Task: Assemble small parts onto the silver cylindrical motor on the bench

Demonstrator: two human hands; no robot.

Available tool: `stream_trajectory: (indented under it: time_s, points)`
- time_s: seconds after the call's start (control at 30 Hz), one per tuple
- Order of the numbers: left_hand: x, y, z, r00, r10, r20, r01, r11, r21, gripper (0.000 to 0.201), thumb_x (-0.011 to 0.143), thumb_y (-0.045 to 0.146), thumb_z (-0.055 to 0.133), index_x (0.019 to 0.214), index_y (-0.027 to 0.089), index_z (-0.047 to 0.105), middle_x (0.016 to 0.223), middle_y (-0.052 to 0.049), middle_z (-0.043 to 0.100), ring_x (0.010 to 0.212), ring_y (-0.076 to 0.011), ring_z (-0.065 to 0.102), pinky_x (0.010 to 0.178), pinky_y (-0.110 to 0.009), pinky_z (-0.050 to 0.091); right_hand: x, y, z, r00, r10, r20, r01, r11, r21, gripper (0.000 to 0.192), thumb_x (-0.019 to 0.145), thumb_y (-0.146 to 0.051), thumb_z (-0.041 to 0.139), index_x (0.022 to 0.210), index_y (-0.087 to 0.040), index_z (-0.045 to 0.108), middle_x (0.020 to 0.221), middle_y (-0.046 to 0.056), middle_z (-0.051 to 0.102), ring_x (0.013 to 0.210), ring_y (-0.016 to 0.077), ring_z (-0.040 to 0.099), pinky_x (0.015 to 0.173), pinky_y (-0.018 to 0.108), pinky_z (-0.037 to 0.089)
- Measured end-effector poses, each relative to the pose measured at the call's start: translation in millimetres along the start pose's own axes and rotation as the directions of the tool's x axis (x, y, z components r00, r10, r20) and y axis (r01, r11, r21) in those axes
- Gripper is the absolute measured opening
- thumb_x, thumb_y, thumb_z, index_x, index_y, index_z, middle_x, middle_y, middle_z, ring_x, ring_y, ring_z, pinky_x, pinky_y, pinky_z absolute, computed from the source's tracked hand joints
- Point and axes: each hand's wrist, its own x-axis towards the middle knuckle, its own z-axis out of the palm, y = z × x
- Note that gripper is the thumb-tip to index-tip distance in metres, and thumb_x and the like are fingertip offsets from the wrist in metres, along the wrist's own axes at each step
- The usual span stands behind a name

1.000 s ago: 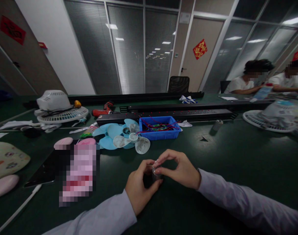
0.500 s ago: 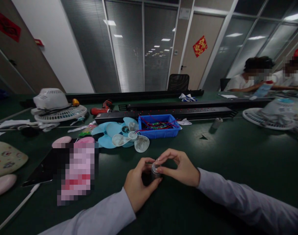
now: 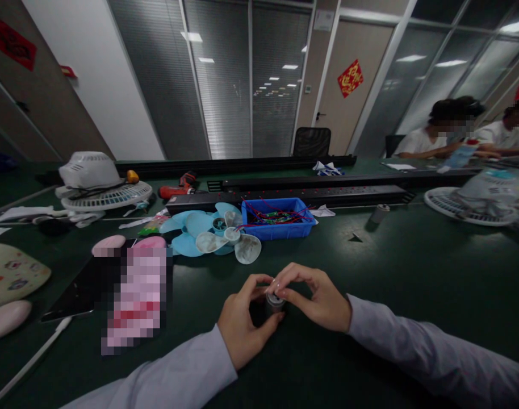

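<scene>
A small silver cylindrical motor (image 3: 275, 301) stands upright on the dark green table (image 3: 396, 272), close in front of me. My left hand (image 3: 241, 322) wraps around its left side and base. My right hand (image 3: 313, 295) pinches the top of the motor with thumb and forefinger. Both sleeves are pale lilac. Just beyond my hands lie blue fan blades (image 3: 193, 228) and clear fan blades (image 3: 237, 247).
A blue bin (image 3: 279, 229) with red wires sits behind the blades, before long black rails (image 3: 310, 196). White fan housings stand at left (image 3: 98, 183) and right (image 3: 476, 201). A red drill (image 3: 179, 187) lies far left of centre. A phone and pink items lie at left. Two people sit at far right.
My right fingers have shifted slightly on the top of the motor, and both hands sit a little lower on the table. The view has barely moved.
</scene>
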Motion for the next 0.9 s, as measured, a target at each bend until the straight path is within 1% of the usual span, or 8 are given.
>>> stream_trajectory:
  time_s: [0.07,0.23,0.4,0.57,0.67,0.77,0.83,0.9]
  points:
    - [0.1,0.0,0.3,1.0,0.003,-0.002,-0.003,1.0,0.002,0.043,0.074,0.015,0.067,0.11,0.024,0.046,0.097,0.0,0.075,0.091,-0.0201,0.071,0.079,-0.032,0.053,0.7,0.9,0.8,1.0,0.011,-0.022,-0.011,1.0,0.023,0.003,0.084,-0.017,0.067,0.086,-0.018,0.066,0.086,0.007,0.073,0.083,0.0197,0.069,0.078,0.037,0.054]
    - [0.0,0.2,1.7,1.0,0.007,0.008,-0.007,1.0,-0.015,0.042,0.075,0.014,0.066,0.111,0.024,0.046,0.099,0.0,0.075,0.091,-0.0187,0.071,0.079,-0.03,0.053,1.1,1.9,4.0,0.991,0.086,-0.104,-0.081,0.995,0.053,0.019,0.071,-0.02,0.079,0.077,-0.019,0.061,0.077,0.003,0.072,0.076,0.0184,0.069,0.073,0.034,0.055]
    - [-0.7,-0.6,2.1,1.0,0.008,0.006,-0.008,1.0,-0.019,0.043,0.075,0.016,0.068,0.111,0.024,0.046,0.1,-0.001,0.076,0.09,-0.019,0.072,0.079,-0.03,0.053,-0.6,0.1,8.5,0.982,0.116,-0.15,-0.112,0.993,0.034,0.022,0.068,-0.019,0.08,0.076,-0.02,0.059,0.073,0.001,0.07,0.072,0.0169,0.068,0.069,0.031,0.054]
    - [-1.4,-0.8,2.7,1.0,-0.008,0.005,0.008,1.0,-0.015,0.046,0.073,0.016,0.069,0.111,0.025,0.045,0.1,-0.001,0.076,0.092,-0.02,0.072,0.081,-0.031,0.054,0.9,-2.0,10.2,0.966,0.056,-0.253,-0.051,0.998,0.026,0.025,0.067,-0.017,0.081,0.073,-0.02,0.057,0.071,0.001,0.068,0.07,0.0169,0.068,0.066,0.03,0.055]
    - [-1.5,-0.4,3.2,0.999,-0.041,-0.002,0.041,0.999,-0.02,0.05,0.073,0.016,0.07,0.113,0.025,0.042,0.101,0.0,0.076,0.094,-0.0205,0.072,0.082,-0.032,0.054,-6.2,-2.0,-0.4,0.96,0.008,-0.279,0.007,0.999,0.053,0.027,0.067,-0.016,0.08,0.077,-0.021,0.056,0.074,0.0,0.07,0.073,0.0168,0.07,0.07,0.03,0.056]
    - [-1.4,-0.7,3.6,0.998,-0.067,-0.004,0.067,0.998,-0.012,0.051,0.073,0.017,0.069,0.115,0.025,0.041,0.099,-0.001,0.076,0.092,-0.0212,0.072,0.081,-0.034,0.054,-30.2,-0.1,-19.1,0.972,0.03,-0.234,-0.025,0.999,0.026,0.028,0.069,-0.014,0.079,0.079,-0.022,0.055,0.074,0.001,0.072,0.081,0.0181,0.071,0.075,0.032,0.056]
    - [-1.4,-1.5,3.8,0.997,-0.071,-0.009,0.071,0.997,0.005,0.051,0.073,0.018,0.069,0.115,0.025,0.04,0.099,-0.001,0.075,0.093,-0.022,0.072,0.083,-0.036,0.054,-52.6,0.0,-31.6,0.981,0.138,-0.137,-0.141,0.99,-0.005,0.023,0.072,-0.016,0.078,0.076,-0.021,0.056,0.086,0.004,0.073,0.077,0.0174,0.071,0.073,0.033,0.058]
    - [-1.7,-2.3,4.0,0.998,-0.063,-0.015,0.063,0.998,0.021,0.051,0.074,0.02,0.069,0.116,0.025,0.04,0.101,-0.002,0.075,0.095,-0.0228,0.071,0.085,-0.038,0.053,-72.9,-2.2,-40.6,0.976,0.214,-0.023,-0.216,0.973,-0.078,0.019,0.074,-0.018,0.077,0.076,-0.02,0.058,0.082,0.004,0.074,0.087,0.0202,0.071,0.077,0.035,0.057]
